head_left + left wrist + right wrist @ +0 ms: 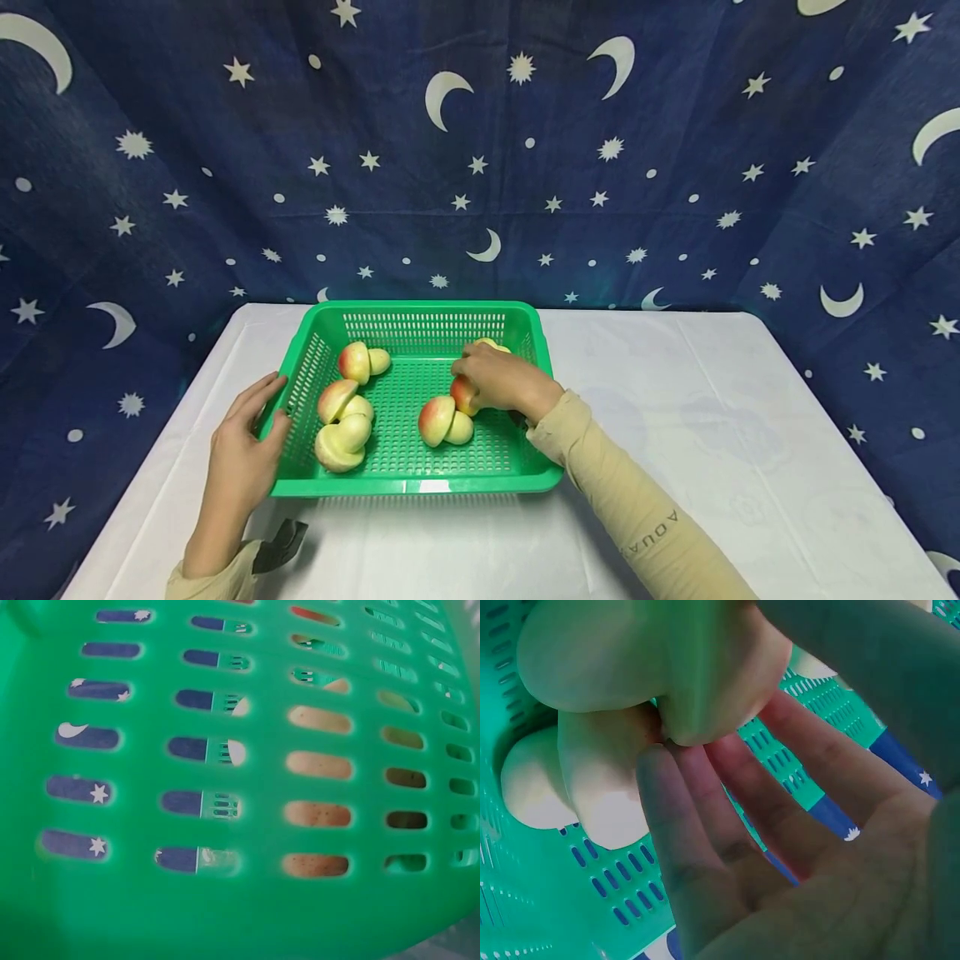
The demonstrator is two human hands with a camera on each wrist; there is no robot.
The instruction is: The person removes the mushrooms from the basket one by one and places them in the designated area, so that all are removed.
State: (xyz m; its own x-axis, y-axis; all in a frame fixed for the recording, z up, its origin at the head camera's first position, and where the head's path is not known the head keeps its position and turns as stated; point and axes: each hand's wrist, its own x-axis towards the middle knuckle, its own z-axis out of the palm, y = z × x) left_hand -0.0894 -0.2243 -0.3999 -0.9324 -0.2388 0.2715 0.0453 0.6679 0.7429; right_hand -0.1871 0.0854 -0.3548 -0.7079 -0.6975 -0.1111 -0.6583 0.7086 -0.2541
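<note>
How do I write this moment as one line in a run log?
left hand: at left rim of basket | right hand: grips mushroom inside basket | other mushrooms: in basket | basket: on table

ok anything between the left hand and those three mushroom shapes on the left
Yes: the basket's slotted left wall stands between the left hand at its rim and the mushroom shapes inside. Nothing visible blocks the way over the top.

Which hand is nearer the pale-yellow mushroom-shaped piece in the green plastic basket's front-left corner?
Left: left hand at the left basket wall, beside the piece; right hand inside, toward right side.
</note>
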